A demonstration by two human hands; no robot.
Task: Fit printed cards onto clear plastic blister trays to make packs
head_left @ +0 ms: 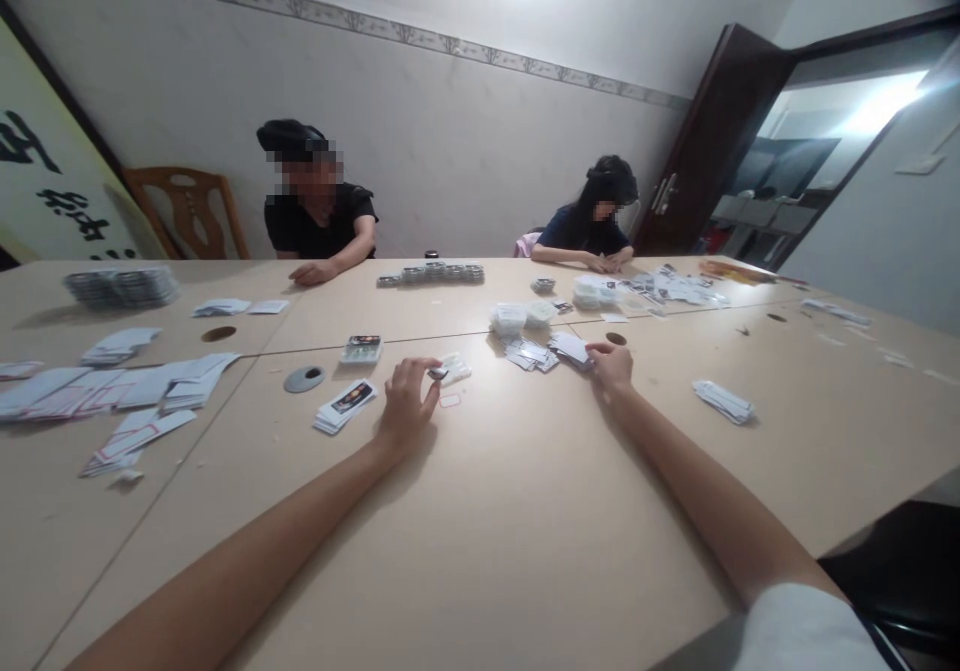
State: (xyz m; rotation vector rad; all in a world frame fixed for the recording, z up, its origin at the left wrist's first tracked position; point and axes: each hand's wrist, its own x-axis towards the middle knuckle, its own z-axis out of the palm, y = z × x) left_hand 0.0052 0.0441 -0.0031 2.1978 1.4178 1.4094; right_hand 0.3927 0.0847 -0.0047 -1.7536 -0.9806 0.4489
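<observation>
My left hand (409, 396) pinches a small dark and silvery item (437, 374) between thumb and fingertips, just beside a clear plastic piece (455, 368) lying on the table. Farther right, my right hand (611, 363) has its fingers on the edge of a white card (571, 348), at the right end of a loose pile of cards (529, 354). Left of my left hand lies a stack of white cards with a dark printed one on top (346, 406). Behind that stack stands a clear box (361, 350) with a dark printed top.
Two people sit across the table (480, 551). Stacked clear cases (511, 319) stand behind the card pile. White papers (120, 391) cover the left side, and a small card stack (723, 401) lies at right. Dark stacks (442, 273) line the far edge.
</observation>
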